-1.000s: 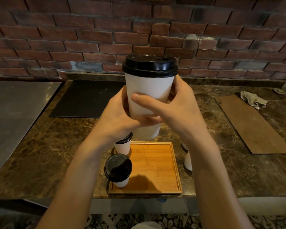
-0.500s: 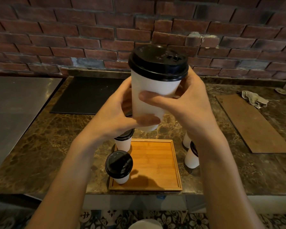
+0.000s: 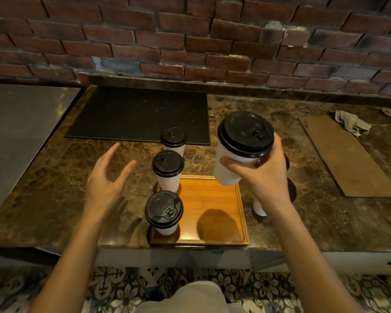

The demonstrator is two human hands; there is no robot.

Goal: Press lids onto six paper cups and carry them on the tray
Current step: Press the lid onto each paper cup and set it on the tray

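Above tray (image 3: 215,213), cup (image 3: 233,168) in right hand (image 3: 264,177)

No text, label, brand or number can be read anywhere. The black lids (image 3: 246,133) carry raised moulded marks near their sip flaps, clearest on the cup at 6 o'clock (image 3: 164,209) on the tray, but these are too small and dark to make out.

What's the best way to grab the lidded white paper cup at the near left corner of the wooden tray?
Wrap the white wall of the near paper cup just under its black lid, coming from the left with the free left hand. It stands upright, and another cup crowds it behind.
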